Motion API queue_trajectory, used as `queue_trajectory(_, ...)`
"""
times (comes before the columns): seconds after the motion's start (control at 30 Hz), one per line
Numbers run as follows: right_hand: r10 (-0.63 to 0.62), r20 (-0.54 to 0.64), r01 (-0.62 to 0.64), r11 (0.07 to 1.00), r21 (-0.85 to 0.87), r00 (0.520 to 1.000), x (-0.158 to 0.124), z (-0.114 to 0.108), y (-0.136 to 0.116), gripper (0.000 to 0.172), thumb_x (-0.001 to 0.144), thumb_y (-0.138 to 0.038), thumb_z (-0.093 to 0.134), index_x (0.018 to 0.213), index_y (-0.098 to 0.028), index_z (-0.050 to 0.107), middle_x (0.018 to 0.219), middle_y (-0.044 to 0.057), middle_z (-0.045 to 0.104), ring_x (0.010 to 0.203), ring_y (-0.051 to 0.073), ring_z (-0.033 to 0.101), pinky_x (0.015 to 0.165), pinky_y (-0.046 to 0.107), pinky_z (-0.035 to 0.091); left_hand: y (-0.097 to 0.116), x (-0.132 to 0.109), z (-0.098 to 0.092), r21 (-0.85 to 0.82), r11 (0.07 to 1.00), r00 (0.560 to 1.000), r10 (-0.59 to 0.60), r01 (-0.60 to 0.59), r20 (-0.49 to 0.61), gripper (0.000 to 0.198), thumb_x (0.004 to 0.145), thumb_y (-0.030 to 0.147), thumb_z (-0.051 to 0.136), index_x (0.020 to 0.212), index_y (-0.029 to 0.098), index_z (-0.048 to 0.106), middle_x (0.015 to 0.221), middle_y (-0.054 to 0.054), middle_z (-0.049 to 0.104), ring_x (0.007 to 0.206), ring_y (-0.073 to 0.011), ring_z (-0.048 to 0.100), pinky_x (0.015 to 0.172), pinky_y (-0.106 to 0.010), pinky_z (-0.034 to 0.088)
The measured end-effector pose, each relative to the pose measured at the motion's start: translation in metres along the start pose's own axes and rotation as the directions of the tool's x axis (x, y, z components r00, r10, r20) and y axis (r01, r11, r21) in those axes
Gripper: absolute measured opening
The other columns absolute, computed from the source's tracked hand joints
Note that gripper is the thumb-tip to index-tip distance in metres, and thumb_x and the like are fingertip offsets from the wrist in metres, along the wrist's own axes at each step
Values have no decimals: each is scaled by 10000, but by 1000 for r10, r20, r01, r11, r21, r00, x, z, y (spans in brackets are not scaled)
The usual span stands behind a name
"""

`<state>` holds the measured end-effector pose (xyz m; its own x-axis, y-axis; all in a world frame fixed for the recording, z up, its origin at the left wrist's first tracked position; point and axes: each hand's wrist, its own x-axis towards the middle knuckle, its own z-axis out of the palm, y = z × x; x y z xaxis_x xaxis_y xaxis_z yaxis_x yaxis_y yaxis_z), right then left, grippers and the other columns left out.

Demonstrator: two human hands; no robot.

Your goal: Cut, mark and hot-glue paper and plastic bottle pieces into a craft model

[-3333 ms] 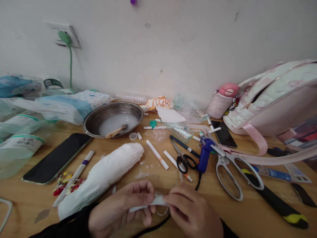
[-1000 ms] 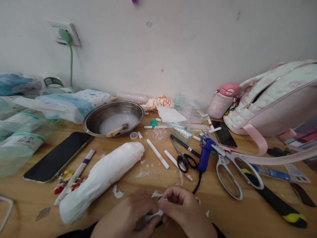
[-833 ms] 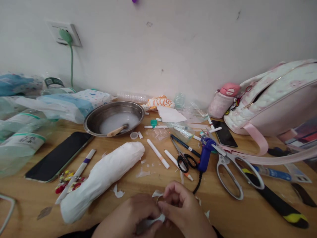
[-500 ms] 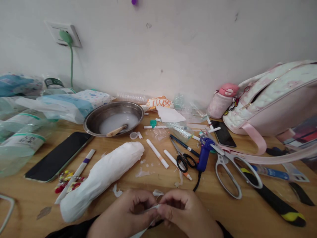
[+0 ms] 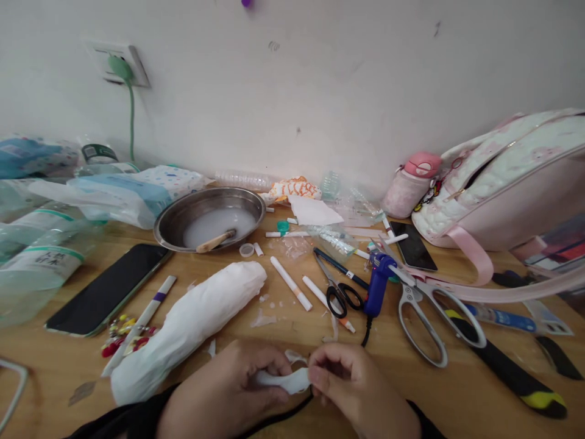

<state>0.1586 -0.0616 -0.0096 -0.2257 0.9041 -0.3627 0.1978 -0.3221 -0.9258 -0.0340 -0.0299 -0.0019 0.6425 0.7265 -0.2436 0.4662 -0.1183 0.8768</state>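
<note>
Close to the table's near edge, my left hand [image 5: 249,384] grips a small white strip [image 5: 292,381] between thumb and fingers. My right hand [image 5: 345,387] pinches the strip's right end. Whether the strip is paper or plastic I cannot tell. Beyond my left hand lies a long, white, paper-covered form [image 5: 196,320], slanting from lower left to upper right. White scraps [image 5: 264,318] are scattered past my hands. A blue glue gun [image 5: 377,286] stands to the upper right, its black cord running toward my hands.
A metal bowl [image 5: 164,228] holds cloudy liquid and a wooden-handled brush [image 5: 214,241]. Black-handled scissors [image 5: 338,296], large grey scissors [image 5: 420,317] and several markers [image 5: 290,283] lie ahead. A phone [image 5: 109,289] and plastic bottles [image 5: 43,259] are left; a backpack [image 5: 512,189] is right.
My hands have moved slightly apart, the right one to the right. More of the white strip now shows between them.
</note>
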Motion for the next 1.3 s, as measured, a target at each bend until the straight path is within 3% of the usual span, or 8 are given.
queue_trajectory(0.2, 72, 0, -72, 997, 40, 997, 0, 2, -2, 156, 693, -289, 574, 654, -138, 585, 541, -14, 542, 473, 88, 459, 455, 213, 337, 7, -2, -2, 236, 964, 988, 138, -118, -66, 143, 748, 214, 551, 869, 223, 627, 790, 44, 695, 694, -125, 619, 614, -186, 457)
queue_trajectory(0.37, 206, -42, -182, 928, 325, 978, 5, 4, -7, 245, 608, -373, 612, 584, -153, 507, 459, -42, 527, 360, 52, 433, 377, 185, 328, 16, -2, -6, 626, 682, 817, 564, -379, -119, 191, 755, 176, 580, 942, 213, 580, 884, -6, 678, 779, -167, 597, 730, -284, 445)
queue_trajectory(0.5, 258, -2, -239, 899, 366, 966, 6, 9, -2, 256, 620, -404, 567, 577, -171, 471, 417, -50, 523, 311, 46, 409, 329, 172, 310, 12, 0, -9, 702, 573, 730, 675, -423, -111, 147, 815, 132, 497, 886, 207, 601, 772, 22, 700, 720, -137, 605, 771, -286, 415)
queue_trajectory(0.6, 246, 44, -246, 905, 346, 968, 6, 12, 3, 297, 630, -440, 572, 561, -172, 465, 404, -35, 535, 303, 55, 423, 334, 182, 324, 9, 2, -10, 643, 647, 802, 592, -410, -84, 180, 840, 140, 444, 885, 202, 607, 742, 12, 696, 661, -129, 607, 737, -275, 429)
queue_trajectory(0.77, 171, -36, -158, 959, 236, 985, 3, 12, 1, 389, 725, -536, 510, 628, -159, 491, 468, -27, 540, 363, 68, 455, 385, 189, 338, 9, 5, -9, 374, 922, 986, 142, -97, -93, 181, 830, 260, 458, 818, 217, 634, 748, -1, 675, 698, -151, 597, 626, -225, 436)
queue_trajectory(1.0, 1, -82, 0, 1000, 15, 997, -2, 10, -5, 219, 761, -358, 559, 723, -143, 577, 568, -13, 554, 506, 111, 533, 497, 212, 399, 11, 7, -3, 77, 990, 993, -118, 118, -2, 180, 795, 247, 454, 736, 168, 605, 684, 17, 623, 651, -132, 533, 587, -211, 392)
queue_trajectory(1.17, 74, -120, -64, 994, 87, 990, 0, 14, 2, 236, 758, -368, 529, 656, -155, 534, 545, 1, 585, 426, 100, 508, 428, 212, 373, -1, 5, 3, -59, 995, 996, -85, 82, -35, 57, 784, 236, 485, 808, 196, 518, 715, 36, 598, 680, -130, 541, 603, -209, 402)
queue_trajectory(1.3, 105, -143, -75, 977, 198, 984, 4, 13, 2, 279, 714, -417, 558, 617, -167, 482, 499, -28, 550, 377, 72, 468, 389, 189, 347, 0, 5, 1, 98, 995, 997, 17, -9, -77, 53, 795, 233, 497, 797, 215, 546, 736, 37, 619, 684, -129, 557, 626, -210, 403)
